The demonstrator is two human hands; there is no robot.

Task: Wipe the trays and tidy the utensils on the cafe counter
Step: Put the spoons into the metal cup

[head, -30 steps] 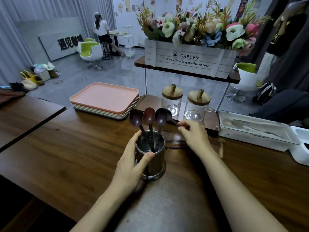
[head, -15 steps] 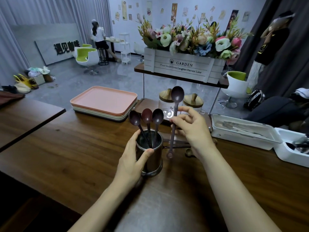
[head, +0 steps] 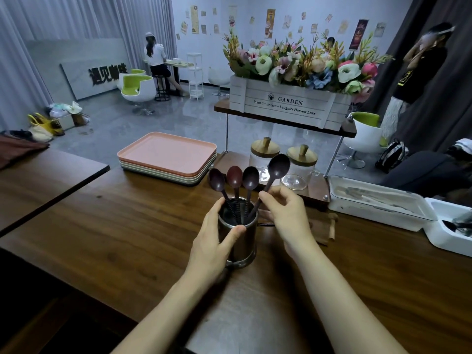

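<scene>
- Since half a second ago, the fourth spoon [head: 277, 167] is now going handle-down into the cup [head: 241, 241], no longer lifted clear.
- The right hand [head: 286, 213] is pinching its handle, guiding it in.
- The left hand [head: 217, 241] is clasping the cup near the bench's [head: 102, 226] middle, likely steadying it.
- All four spoons are dark, bowls up.

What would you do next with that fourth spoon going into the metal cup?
Probably just let go. The fourth spoon already has its handle inside the metal cup beside the three others, pinched by the right hand, while the left hand steadies the cup. Opening the fingers should let it lean on the rim like the rest.
</scene>
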